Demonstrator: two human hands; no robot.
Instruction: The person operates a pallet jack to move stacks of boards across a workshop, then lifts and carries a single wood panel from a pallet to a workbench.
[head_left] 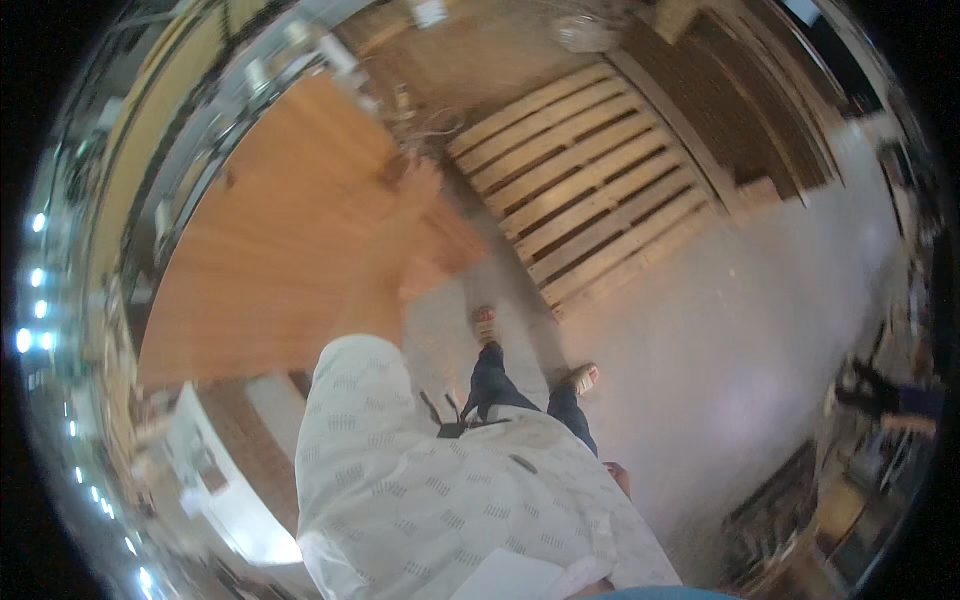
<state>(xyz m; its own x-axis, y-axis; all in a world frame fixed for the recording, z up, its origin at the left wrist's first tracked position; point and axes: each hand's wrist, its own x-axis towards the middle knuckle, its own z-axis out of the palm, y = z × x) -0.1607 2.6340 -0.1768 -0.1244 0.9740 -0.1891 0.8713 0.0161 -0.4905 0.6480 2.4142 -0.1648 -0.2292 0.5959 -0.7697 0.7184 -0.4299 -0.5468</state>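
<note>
A large orange-brown wooden panel (270, 230) spreads across the left side at table height. My left arm reaches forward over it from a white patterned sleeve. Near the panel's far right edge is my left hand (420, 182), at or touching the wood; motion smears its fingers, so its grip cannot be made out. A small dark patch shows beside that hand, too blurred to name. Low at my right side, my right hand (618, 480) shows only in part past the shirt, its fingers hidden.
A slatted wooden pallet (590, 185) lies on the grey floor ahead. Brown stacked sheets (725, 95) stand beyond it to the right. Machine parts (260, 80) line the panel's far left side. A white curved piece (235, 500) is at lower left. My feet stand between panel and pallet.
</note>
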